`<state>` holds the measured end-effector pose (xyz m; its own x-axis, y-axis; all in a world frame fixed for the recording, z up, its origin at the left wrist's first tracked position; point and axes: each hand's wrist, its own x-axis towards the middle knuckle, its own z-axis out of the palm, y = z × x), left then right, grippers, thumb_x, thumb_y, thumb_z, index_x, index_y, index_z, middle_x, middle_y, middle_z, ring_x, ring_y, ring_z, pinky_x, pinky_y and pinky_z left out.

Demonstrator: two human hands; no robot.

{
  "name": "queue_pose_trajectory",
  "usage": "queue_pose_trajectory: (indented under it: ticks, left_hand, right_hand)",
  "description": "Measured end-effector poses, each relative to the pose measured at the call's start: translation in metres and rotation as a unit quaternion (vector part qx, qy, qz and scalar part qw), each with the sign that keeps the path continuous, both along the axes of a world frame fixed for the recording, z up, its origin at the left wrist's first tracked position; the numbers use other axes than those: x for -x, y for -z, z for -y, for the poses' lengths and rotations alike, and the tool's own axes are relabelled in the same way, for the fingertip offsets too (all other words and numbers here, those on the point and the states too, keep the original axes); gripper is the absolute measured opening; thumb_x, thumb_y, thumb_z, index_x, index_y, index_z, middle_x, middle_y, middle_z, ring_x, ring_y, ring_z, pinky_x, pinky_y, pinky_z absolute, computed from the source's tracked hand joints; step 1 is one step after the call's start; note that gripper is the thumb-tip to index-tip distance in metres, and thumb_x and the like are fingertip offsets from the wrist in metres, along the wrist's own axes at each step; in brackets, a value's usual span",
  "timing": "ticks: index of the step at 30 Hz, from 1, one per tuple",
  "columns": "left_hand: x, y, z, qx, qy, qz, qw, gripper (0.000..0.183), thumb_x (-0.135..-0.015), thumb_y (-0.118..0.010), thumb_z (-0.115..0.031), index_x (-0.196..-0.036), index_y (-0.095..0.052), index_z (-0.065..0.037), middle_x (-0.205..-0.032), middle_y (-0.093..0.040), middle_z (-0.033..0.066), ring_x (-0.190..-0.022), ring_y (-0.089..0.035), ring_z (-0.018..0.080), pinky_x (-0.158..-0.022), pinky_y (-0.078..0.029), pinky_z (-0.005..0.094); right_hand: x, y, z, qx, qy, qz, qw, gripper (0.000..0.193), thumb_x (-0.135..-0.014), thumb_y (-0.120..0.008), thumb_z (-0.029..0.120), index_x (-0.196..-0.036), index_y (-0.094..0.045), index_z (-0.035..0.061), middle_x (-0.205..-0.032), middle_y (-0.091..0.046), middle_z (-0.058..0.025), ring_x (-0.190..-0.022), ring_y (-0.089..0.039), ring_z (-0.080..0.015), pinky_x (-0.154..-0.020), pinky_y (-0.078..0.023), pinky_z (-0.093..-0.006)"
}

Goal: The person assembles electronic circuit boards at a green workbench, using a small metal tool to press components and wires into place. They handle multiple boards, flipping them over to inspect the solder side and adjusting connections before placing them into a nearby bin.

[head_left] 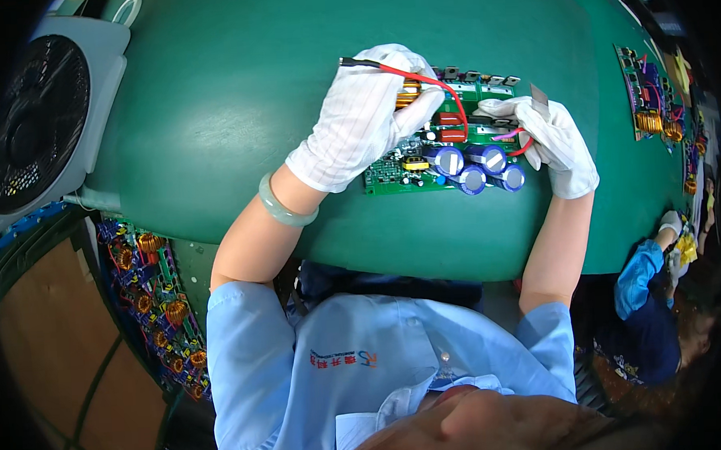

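Note:
A green circuit board lies on the table, crowded with parts. My white-gloved left hand grips its left side, thumb and fingers around a copper coil. From over that hand a red wire with a black-sleeved end arcs down onto the board. Several blue capacitors stand along the near edge. My gloved right hand is closed at the board's right side, with a thin grey strip sticking up from its fingers. Beside these fingers show a pink wire and another red wire end.
The green table mat spreads around the board. A grey fan stands at the left. More coil-bearing boards sit below the table's left edge, and others lie at the far right. Another person works at the lower right.

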<state>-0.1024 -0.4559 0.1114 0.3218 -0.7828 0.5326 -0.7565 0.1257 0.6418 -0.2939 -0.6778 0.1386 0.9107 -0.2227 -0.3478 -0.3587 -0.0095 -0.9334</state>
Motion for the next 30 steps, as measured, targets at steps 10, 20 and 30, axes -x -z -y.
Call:
queue_pose_trajectory:
  ticks: [10, 20, 30]
  left_hand:
    - [0.001, -0.010, 0.001, -0.020, -0.015, -0.026, 0.999, 0.020, -0.082, -0.077, -0.013, -0.095, -0.066, -0.003, -0.092, -0.067, 0.0135, -0.085, -0.065, 0.0331, -0.079, -0.052, 0.0417]
    - [-0.014, -0.006, -0.005, 0.001, 0.062, -0.151, 0.986, 0.021, -0.091, -0.070, -0.020, -0.096, -0.070, 0.001, -0.101, -0.072, 0.0132, -0.092, -0.068, 0.0292, -0.084, -0.054, 0.0378]
    - [-0.026, -0.020, -0.026, -0.058, 0.016, -0.290, 0.955, 0.025, -0.102, -0.060, -0.020, -0.107, -0.076, -0.001, -0.111, -0.076, 0.0089, -0.095, -0.068, 0.0144, -0.086, -0.053, 0.0261]
  right_hand:
    - [0.010, -0.011, -0.004, 0.042, 0.088, 0.007, 0.995, 0.042, -0.099, -0.062, 0.024, -0.121, -0.066, -0.0114, -0.094, -0.075, -0.0225, -0.049, -0.052, -0.0044, -0.069, -0.051, -0.0215]
    - [0.014, -0.012, -0.011, 0.069, 0.127, 0.106, 0.984, 0.037, -0.091, -0.071, 0.023, -0.112, -0.068, -0.0078, -0.100, -0.073, -0.0206, -0.064, -0.059, -0.0104, -0.065, -0.048, -0.0261]
    - [0.038, -0.016, -0.008, 0.104, -0.030, 0.190, 0.976, 0.032, -0.068, -0.089, 0.012, -0.091, -0.073, -0.0029, -0.080, -0.070, -0.0116, -0.060, -0.062, -0.0157, -0.052, -0.040, -0.0252]
